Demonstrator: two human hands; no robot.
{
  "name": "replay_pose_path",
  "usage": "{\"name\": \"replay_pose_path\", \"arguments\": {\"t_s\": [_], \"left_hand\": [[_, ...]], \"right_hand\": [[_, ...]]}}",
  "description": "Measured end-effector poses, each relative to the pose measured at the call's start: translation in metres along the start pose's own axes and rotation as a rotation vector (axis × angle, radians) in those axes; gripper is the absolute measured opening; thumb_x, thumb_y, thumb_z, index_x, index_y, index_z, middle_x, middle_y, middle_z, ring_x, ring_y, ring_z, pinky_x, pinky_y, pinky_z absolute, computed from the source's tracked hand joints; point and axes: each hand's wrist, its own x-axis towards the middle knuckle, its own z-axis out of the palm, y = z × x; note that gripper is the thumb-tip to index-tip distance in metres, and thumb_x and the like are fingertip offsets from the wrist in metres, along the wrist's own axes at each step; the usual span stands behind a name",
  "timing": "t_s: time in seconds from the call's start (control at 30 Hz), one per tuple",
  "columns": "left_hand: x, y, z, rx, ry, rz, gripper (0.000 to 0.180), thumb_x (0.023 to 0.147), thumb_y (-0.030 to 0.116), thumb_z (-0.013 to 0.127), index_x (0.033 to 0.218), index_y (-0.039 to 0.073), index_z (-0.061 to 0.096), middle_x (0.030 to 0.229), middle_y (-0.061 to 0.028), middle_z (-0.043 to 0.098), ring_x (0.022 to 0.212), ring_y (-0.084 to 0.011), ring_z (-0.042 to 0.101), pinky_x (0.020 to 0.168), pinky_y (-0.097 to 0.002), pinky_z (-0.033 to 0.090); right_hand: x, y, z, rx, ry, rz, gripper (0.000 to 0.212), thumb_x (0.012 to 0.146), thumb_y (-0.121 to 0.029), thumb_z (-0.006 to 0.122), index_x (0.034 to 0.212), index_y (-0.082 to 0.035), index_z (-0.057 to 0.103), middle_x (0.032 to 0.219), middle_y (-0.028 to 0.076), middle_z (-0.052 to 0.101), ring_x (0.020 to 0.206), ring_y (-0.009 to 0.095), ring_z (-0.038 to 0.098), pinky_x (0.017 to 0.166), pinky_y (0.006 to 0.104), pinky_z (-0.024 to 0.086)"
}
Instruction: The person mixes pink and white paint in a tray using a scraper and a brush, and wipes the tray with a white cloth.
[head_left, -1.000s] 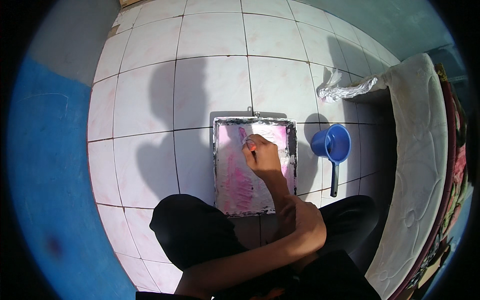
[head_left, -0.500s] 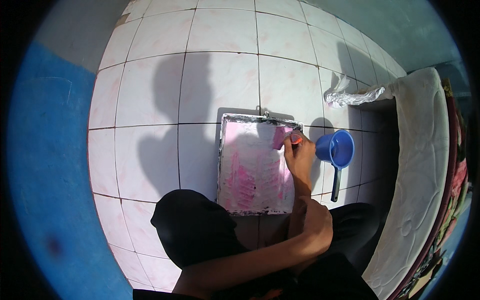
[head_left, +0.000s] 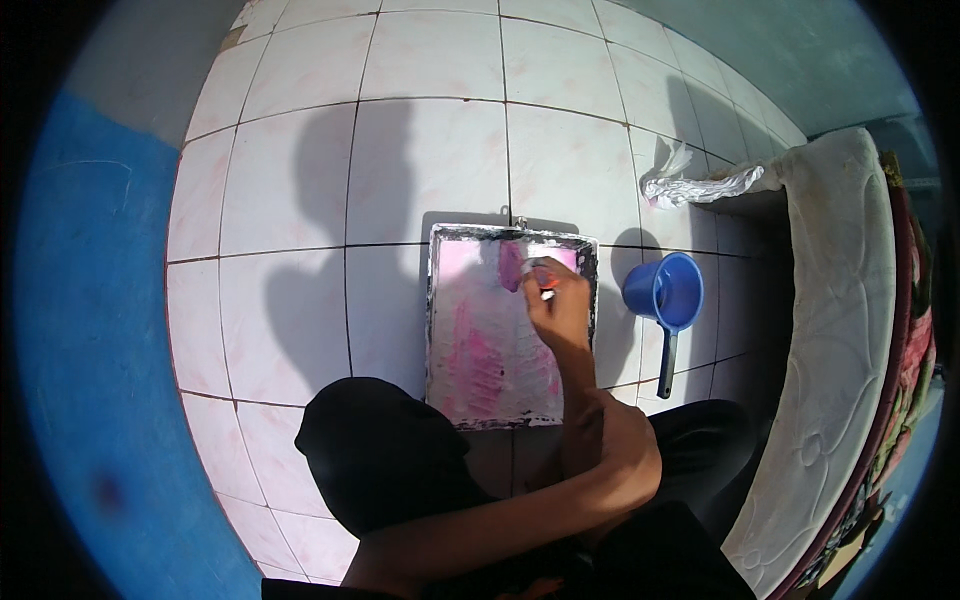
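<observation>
Two hands in frame. Clock is centred on the panel, 12 pointing away from the person.

Framed panel (head_left: 485, 345) lies flat on the tiled floor (head_left: 430, 150), just beyond the folded legs (head_left: 380, 450). Metal hanging loop (head_left: 519, 224) at its 12. Face is white and pink, streaky; rim is blotched dark and white.

Right hand (head_left: 558, 300) sits over the face toward 2, fingers closed round a pink-headed tool (head_left: 510, 267), head at 12, some red-orange and white at the grip. Brush or scraper: can't tell, hand covers most of it.

Left hand (head_left: 628, 450) is on the right forearm, between 4 and 5. Clasping or just resting, can't tell; probably a brace.

Nearby: blue dipper (head_left: 664, 290) close to 3, handle aimed at 6. Crumpled white cloth (head_left: 700, 188) well apart at 2. Mattress (head_left: 820, 330) farther out at 3.

My read: step in hand is working pink across the top band. Coverage looks uneven, ridged streaks around 7 to 8. Next move calls for head flat, light even pressure, strokes kept inside the rim, then smoothing those streaks.
</observation>
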Motion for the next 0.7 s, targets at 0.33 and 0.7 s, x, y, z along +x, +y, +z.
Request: {"name": "replay_pose_path", "arguments": {"t_s": [0.33, 0.7], "left_hand": [[-0.065, 0.012, -0.054, 0.03, 0.243, -0.167, 0.023, 0.078, 0.015, 0.064, 0.094, 0.001, 0.07, 0.088, -0.0151, 0.068, 0.092, -0.0279, 0.064, 0.081, -0.0446, 0.044], [-0.074, -0.127, -0.058, -0.1, 0.99, -0.347, 0.047, 0.077, 0.006, 0.066, 0.122, 0.0, 0.053, 0.121, -0.0208, 0.056, 0.112, -0.034, 0.055, 0.088, -0.043, 0.047]], "right_hand": [[-0.018, 0.046, -0.015, -0.025, 0.098, 0.193, 0.018, 0.085, -0.016, 0.061, 0.078, 0.0, 0.063, 0.06, 0.012, 0.059, 0.053, 0.02, 0.06, 0.05, 0.0326, 0.044], [-0.006, -0.015, -0.089, 0.1, -0.084, 0.107, 0.017, 0.083, -0.013, 0.065, 0.093, 0.001, 0.066, 0.081, 0.018, 0.068, 0.068, 0.03, 0.066, 0.057, 0.0325, 0.051]]}}
